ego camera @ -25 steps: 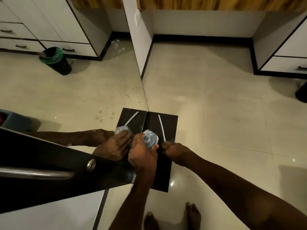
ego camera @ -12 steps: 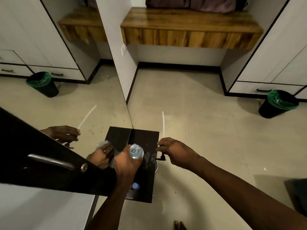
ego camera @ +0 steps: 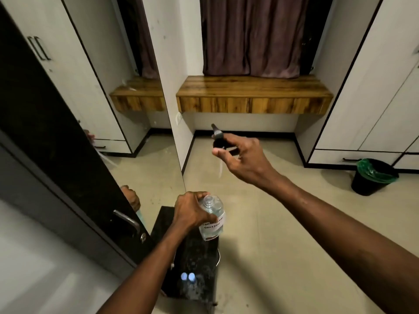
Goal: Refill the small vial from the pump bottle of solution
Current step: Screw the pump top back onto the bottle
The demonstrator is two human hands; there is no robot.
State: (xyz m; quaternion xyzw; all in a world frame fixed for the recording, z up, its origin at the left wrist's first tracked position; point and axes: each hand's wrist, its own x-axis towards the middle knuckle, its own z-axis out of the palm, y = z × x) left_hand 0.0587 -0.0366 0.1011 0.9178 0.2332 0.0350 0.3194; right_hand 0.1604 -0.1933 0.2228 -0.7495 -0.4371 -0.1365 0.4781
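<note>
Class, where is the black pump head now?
Head view, centre: the pump head is held in the right hand, above the open bottle the left hand grips.

We're in a home here, a bedroom dressing corner by the look of it: tall white wardrobes [ego camera: 367, 87] with drawers at the foot, a floating wooden shelf [ego camera: 254, 87] under a drawn maroon curtain [ego camera: 251, 35], a full-length mirror [ego camera: 127, 168] on the left, beige floor tiles [ego camera: 272, 223], and a green-lined bin [ego camera: 374, 175] by the wardrobes.

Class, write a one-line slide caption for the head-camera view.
Left hand grips the uncapped solution bottle over a dark ledge; right hand holds its black pump head, tube dangling, above.
</note>
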